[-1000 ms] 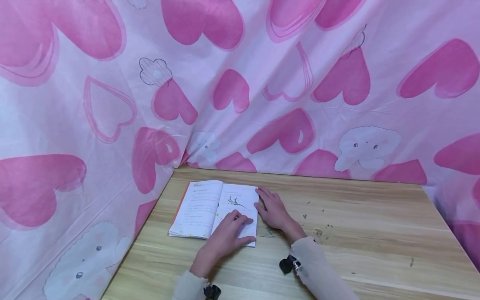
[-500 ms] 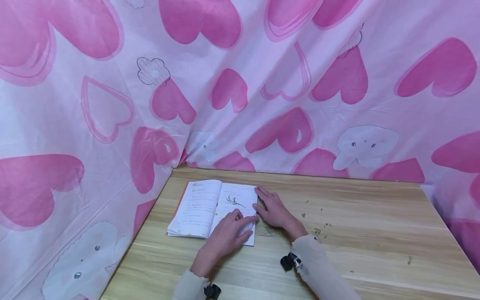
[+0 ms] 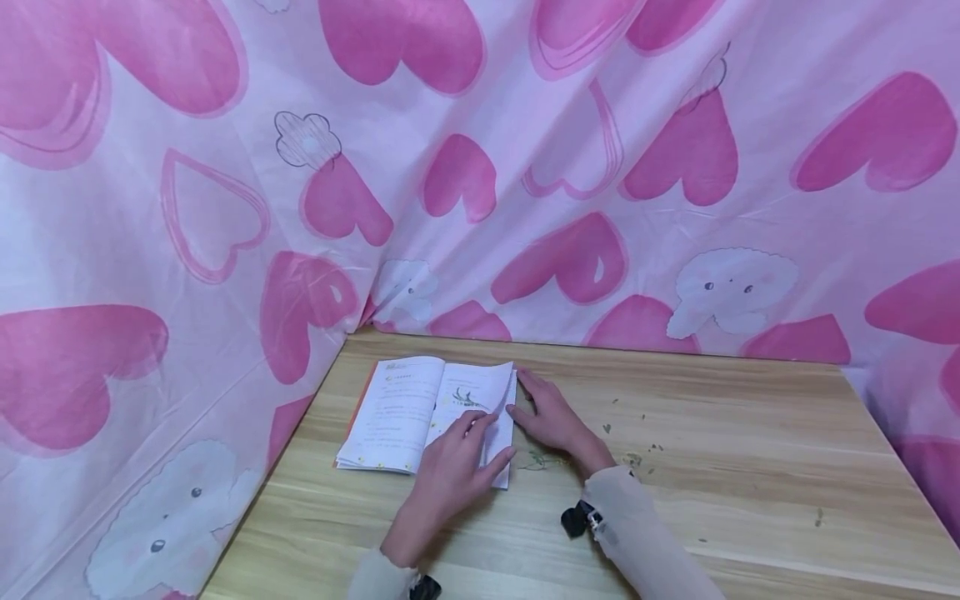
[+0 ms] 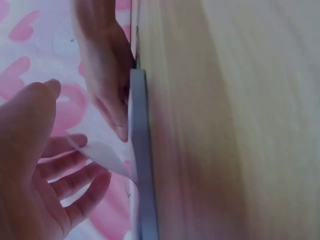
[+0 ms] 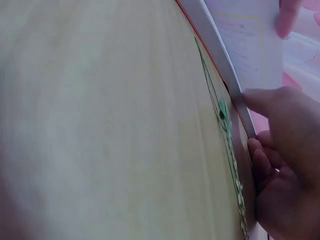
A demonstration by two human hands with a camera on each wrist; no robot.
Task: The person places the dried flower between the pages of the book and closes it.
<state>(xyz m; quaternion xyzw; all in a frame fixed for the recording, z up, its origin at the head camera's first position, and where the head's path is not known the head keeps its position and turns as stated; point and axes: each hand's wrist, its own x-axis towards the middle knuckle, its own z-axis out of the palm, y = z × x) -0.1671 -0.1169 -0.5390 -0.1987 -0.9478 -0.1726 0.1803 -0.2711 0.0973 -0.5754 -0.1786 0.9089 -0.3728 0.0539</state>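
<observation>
Wooden table (image 3: 712, 467): book page (image 3: 491, 398) in left-hand grip (image 3: 450, 475).

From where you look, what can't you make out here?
- Book print: too small in the head view, blurred in the wrist views.
- Page under the left hand: covered by it in the head view.
- Right hand fingers: cut by the frame edge in the right wrist view.
- Green specks on the table: too small.
</observation>
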